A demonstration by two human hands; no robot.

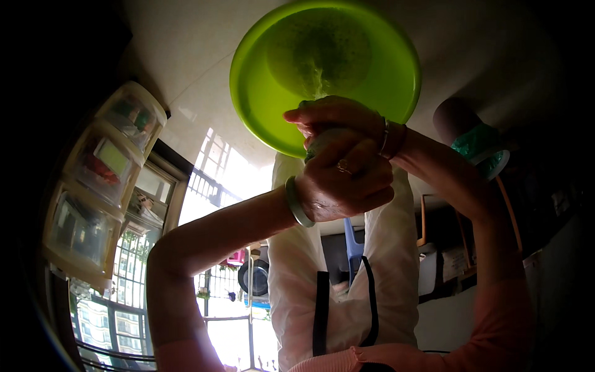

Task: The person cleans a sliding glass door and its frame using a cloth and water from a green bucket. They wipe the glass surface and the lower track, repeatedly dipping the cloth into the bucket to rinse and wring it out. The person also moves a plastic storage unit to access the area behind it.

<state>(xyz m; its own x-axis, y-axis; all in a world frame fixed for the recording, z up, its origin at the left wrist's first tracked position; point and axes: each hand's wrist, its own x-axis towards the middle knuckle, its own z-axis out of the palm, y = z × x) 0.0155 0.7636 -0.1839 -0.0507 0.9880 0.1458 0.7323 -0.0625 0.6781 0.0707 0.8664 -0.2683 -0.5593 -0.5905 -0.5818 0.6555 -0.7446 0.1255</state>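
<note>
Over the near rim of a bright green basin (251,102), both my hands are closed together on what looks like a wet, dark greyish cloth (312,150). My left hand (347,177), with a pale bangle at the wrist and a ring, is the nearer one and grips in a fist. Just beyond it, my right hand (341,115) wraps round the same bundle, a thin bracelet on its wrist. Most of the cloth is hidden inside my fingers. Water (319,84) runs from the bundle into the basin, where the surface looks dark and bubbly.
A drawer unit (93,180) with see-through fronts stands at the left. On the right is a dark bin (477,139) with a green bag over its rim. The pale floor (198,93) reflects window light; a blue stool leg (353,248) shows behind my legs.
</note>
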